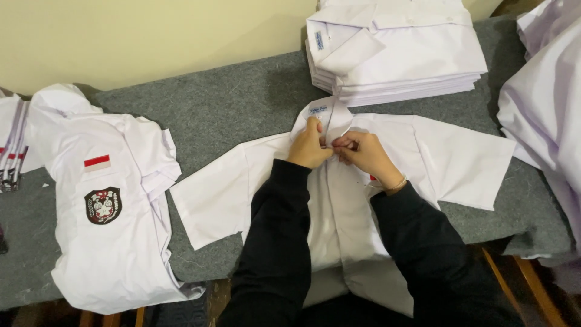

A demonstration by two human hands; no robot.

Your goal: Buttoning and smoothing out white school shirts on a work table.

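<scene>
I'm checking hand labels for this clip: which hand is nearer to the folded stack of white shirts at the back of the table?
Right. The right hand lies below the folded stack, just right of the collar. The left hand, at the collar, sits farther left of the stack.

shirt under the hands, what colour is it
White shirt, seen in the head view.

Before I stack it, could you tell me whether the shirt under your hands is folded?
Spread: the shirt lies flat, both sleeves out sideways.

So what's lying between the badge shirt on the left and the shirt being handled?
Only bare grey felt table cover, seen from the head camera, between the badge shirt and the spread white shirt.
</scene>
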